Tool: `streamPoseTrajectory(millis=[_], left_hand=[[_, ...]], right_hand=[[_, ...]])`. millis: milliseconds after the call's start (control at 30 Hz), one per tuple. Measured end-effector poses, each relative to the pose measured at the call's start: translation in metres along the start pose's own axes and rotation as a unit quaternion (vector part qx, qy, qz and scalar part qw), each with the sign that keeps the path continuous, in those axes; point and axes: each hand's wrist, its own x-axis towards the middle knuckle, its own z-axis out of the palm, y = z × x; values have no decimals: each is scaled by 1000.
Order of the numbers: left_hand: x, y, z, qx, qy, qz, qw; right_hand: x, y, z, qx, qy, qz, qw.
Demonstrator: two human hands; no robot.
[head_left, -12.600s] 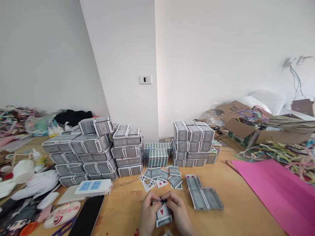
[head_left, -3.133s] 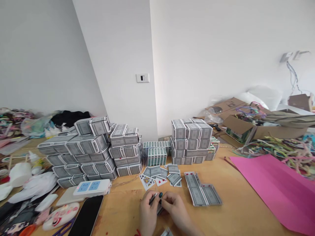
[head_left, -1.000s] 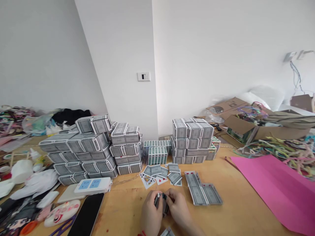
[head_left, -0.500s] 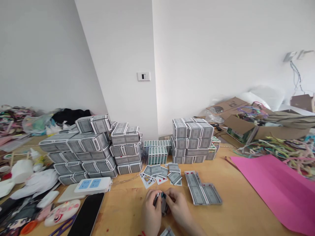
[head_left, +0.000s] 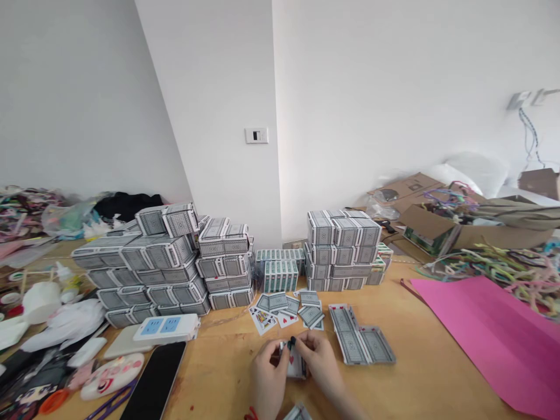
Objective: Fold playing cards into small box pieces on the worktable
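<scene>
Both of my hands meet at the table's near edge over a small pack of playing cards (head_left: 296, 363) whose top card shows a red heart. My left hand (head_left: 268, 379) grips the pack's left side with curled fingers. My right hand (head_left: 318, 363) pinches its top right, dark-polished nails showing. Loose cards (head_left: 286, 312) lie scattered just beyond my hands, some face up. An opened flat card box (head_left: 361, 344) lies to the right of them.
Stacks of grey card boxes stand at the left (head_left: 153, 265) and centre right (head_left: 343, 251), with green packs (head_left: 280, 274) between. A power strip (head_left: 167, 328), a phone (head_left: 154, 382), a pink sheet (head_left: 490, 338) and cardboard boxes (head_left: 441, 230) with coloured pipe cleaners crowd the wooden table (head_left: 227, 361).
The pack has turned in my hands: half a second ago its dark edge showed, now a heart card faces up. My hands have shifted slightly forward.
</scene>
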Motion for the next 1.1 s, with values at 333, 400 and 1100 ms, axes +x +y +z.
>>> streamPoseTrajectory(millis=[333, 400, 1100], left_hand=[[4, 2, -1, -96, -22, -30, 995], [5, 2, -1, -99, -25, -33, 994], [6, 9, -2, -189, -41, -87, 977]], right_hand=[[0, -3, -2, 51, -45, -6, 998], [-2, -4, -1, 44, -41, -21, 998], [-4, -5, -1, 56, -50, -24, 997]])
